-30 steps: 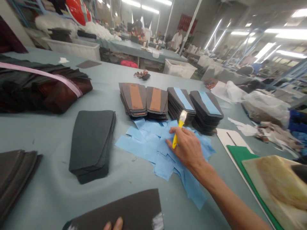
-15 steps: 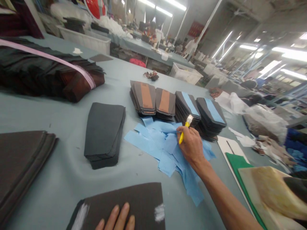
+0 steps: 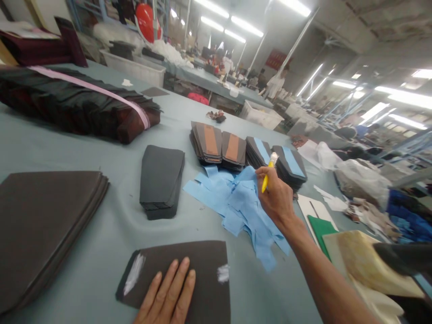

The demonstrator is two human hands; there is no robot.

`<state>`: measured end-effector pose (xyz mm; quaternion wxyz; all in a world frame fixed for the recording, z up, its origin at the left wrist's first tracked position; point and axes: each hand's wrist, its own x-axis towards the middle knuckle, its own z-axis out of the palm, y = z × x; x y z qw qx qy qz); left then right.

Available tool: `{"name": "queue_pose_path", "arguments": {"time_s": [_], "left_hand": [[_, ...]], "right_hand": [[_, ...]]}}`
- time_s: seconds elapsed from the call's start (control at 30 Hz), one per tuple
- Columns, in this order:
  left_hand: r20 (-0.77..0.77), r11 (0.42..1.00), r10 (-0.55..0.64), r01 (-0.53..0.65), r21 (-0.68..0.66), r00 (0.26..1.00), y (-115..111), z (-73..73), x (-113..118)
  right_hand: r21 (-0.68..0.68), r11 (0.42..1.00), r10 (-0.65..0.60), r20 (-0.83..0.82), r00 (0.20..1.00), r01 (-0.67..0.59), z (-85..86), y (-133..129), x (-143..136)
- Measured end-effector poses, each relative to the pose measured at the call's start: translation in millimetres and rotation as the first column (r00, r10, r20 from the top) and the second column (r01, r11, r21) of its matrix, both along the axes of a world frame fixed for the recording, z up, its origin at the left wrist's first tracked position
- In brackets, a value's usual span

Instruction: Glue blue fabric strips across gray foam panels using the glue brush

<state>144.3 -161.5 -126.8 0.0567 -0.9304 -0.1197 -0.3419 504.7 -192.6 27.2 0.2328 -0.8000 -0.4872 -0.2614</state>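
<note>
My left hand [image 3: 172, 292] lies flat, fingers stretched, on a dark brown fabric panel [image 3: 209, 265] at the near edge. White smears mark the panel near its left and right ends. Over a loose heap of light blue fabric strips [image 3: 232, 202], my right hand [image 3: 276, 193] is closed around a yellow-handled brush [image 3: 269, 173] with a white tip pointing up. Its thumb and forefinger also pinch a blue strip [image 3: 249, 173], raised slightly from the heap. The palm side of this hand is hidden.
Behind the heap stand brown-banded stacks [image 3: 211, 140] and blue-banded stacks [image 3: 293, 162] of dark pieces. Further left are a dark stack [image 3: 160, 177], large brown panels [image 3: 47, 216] and a strapped dark bundle [image 3: 84, 108]. White board [image 3: 305, 209] and green cloth [image 3: 320, 231] lie right.
The view has shifted, so more of my left hand and the panel shows. My right hand has lifted the end of a blue strip from the heap, still holding the brush.
</note>
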Motion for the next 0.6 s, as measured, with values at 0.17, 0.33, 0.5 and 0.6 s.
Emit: {"name": "queue_pose_path", "arguments": {"time_s": [0.17, 0.33, 0.5, 0.6], "left_hand": [[0.049, 0.999, 0.007, -0.009, 0.042, 0.999, -2.9, 19.8, 2.4], [0.048, 0.972, -0.033, 0.043, -0.231, 0.998, -12.2, 55.5, -4.2], [0.236, 0.644, -0.113, 0.252, -0.722, 0.965, -21.2, 70.2, 15.6], [0.290, 0.248, -0.100, 0.306, -0.919, 0.952, -22.2, 81.6, 35.7]], "right_hand": [[0.099, 0.993, 0.065, -0.065, 0.996, -0.058, 24.4, -7.1, -34.9], [0.189, 0.968, 0.190, -0.131, 0.973, -0.163, 41.9, -23.8, -80.2], [0.237, 0.934, 0.309, -0.165, 0.937, -0.266, 46.4, -42.6, -125.7], [0.238, 0.917, 0.373, -0.223, 0.901, -0.320, 42.9, -57.5, -149.7]]}}
